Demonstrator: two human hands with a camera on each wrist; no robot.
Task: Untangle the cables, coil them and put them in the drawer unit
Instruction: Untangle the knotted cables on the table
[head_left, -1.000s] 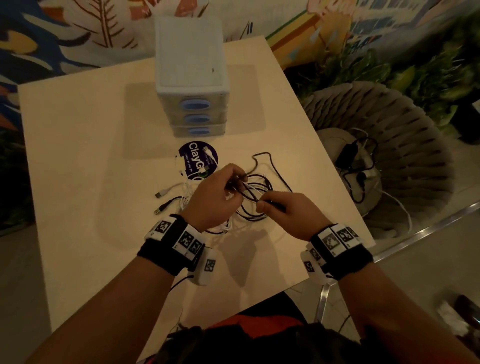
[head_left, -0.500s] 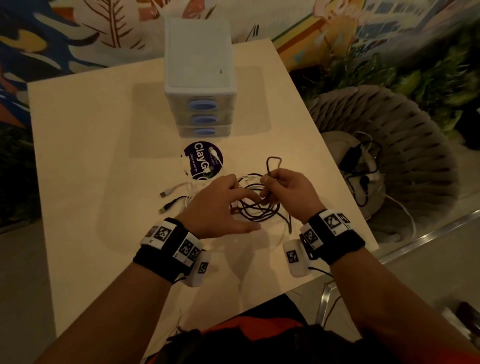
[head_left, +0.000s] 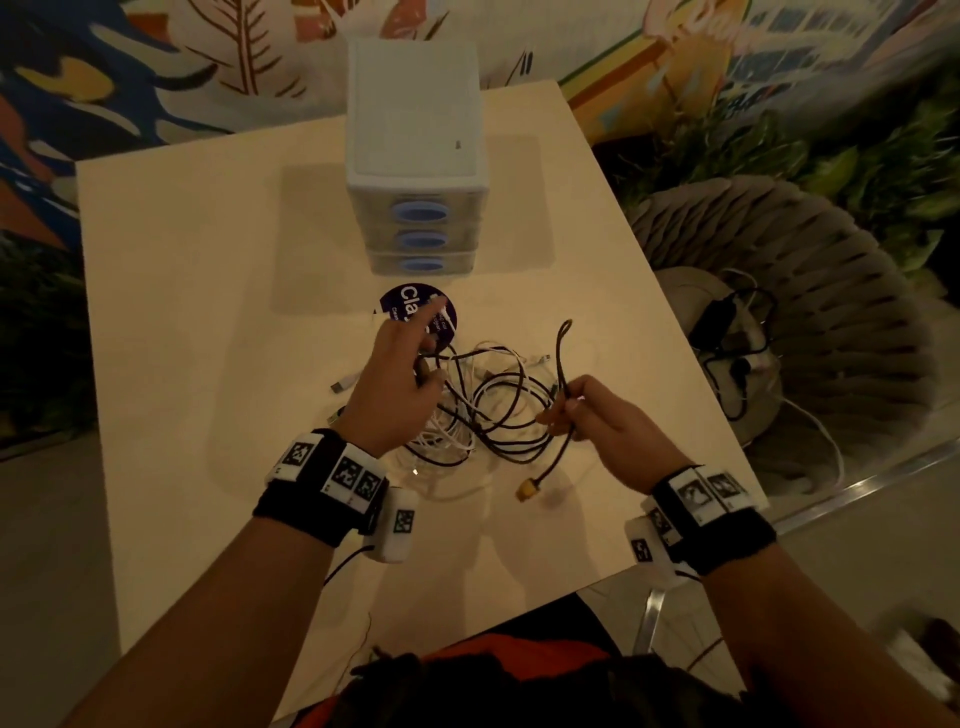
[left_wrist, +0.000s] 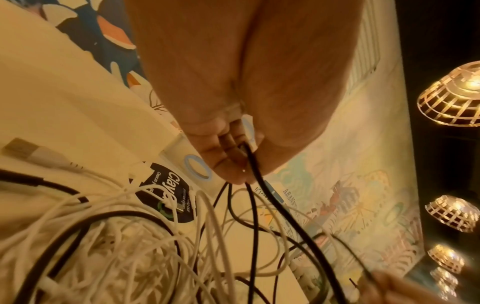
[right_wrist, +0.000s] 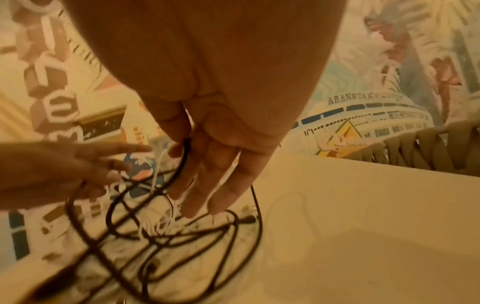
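both hands have lifted apart: left hand (head_left: 395, 384) and right hand (head_left: 597, 421) each pinch the black cable (head_left: 511, 410), still untangling; next, draw it free of the white cables (head_left: 447, 441).

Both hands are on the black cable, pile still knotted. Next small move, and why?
Probably draw the right hand up and away, feeding the black cable out of the white cables. Its plug end already hangs free below that hand, the left hand pinches the black loops, and the drawer unit stands shut.
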